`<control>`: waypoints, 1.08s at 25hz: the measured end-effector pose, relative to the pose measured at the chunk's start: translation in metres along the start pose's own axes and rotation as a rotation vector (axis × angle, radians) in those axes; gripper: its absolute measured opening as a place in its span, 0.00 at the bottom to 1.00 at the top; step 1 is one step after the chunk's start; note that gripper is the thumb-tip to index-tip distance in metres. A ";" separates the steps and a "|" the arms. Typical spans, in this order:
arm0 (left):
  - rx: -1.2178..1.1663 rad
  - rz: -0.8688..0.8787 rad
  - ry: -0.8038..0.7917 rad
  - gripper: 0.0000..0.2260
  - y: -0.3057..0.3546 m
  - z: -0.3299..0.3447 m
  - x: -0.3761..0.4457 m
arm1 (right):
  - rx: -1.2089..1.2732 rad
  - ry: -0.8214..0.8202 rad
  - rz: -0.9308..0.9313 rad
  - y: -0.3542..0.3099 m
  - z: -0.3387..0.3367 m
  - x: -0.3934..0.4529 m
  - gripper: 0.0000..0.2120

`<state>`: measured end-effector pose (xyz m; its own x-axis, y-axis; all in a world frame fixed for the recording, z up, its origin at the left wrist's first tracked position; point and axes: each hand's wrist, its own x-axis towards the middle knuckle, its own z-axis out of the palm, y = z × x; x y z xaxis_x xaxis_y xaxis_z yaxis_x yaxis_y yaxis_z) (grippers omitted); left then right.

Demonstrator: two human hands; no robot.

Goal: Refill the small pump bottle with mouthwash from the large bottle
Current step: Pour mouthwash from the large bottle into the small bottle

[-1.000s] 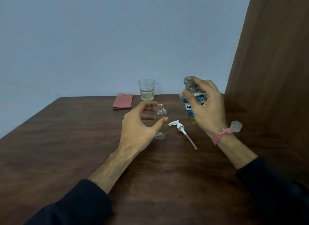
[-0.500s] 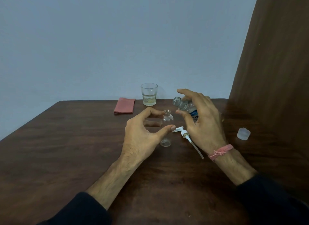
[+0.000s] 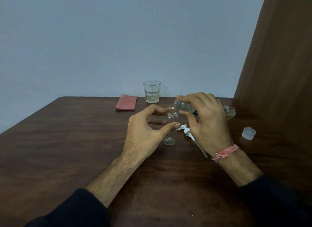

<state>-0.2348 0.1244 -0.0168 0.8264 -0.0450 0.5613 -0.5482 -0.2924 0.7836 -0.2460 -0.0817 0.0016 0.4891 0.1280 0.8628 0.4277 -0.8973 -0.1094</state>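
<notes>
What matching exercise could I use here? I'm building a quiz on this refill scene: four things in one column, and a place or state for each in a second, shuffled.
Things:
1. large bottle
2. small bottle
3. pump
4. cloth

Places or states:
A. lying on the table, between the two hands
B. folded, left of the glass
C. tipped over in the right hand
D. standing upright with its neck open, inside the curl of the left hand

Pairs: 1-C, 2-D, 3-A, 4-B
</notes>
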 end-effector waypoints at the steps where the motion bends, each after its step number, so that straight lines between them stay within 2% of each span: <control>1: -0.007 -0.004 0.001 0.20 0.000 0.000 0.000 | -0.003 0.001 -0.002 0.000 0.000 0.000 0.22; 27: -0.039 0.015 -0.021 0.19 -0.003 -0.001 0.001 | -0.084 0.074 -0.101 -0.003 -0.009 0.003 0.22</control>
<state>-0.2321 0.1260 -0.0181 0.8203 -0.0695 0.5677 -0.5649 -0.2540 0.7851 -0.2527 -0.0825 0.0094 0.3878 0.1907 0.9018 0.4055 -0.9139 0.0188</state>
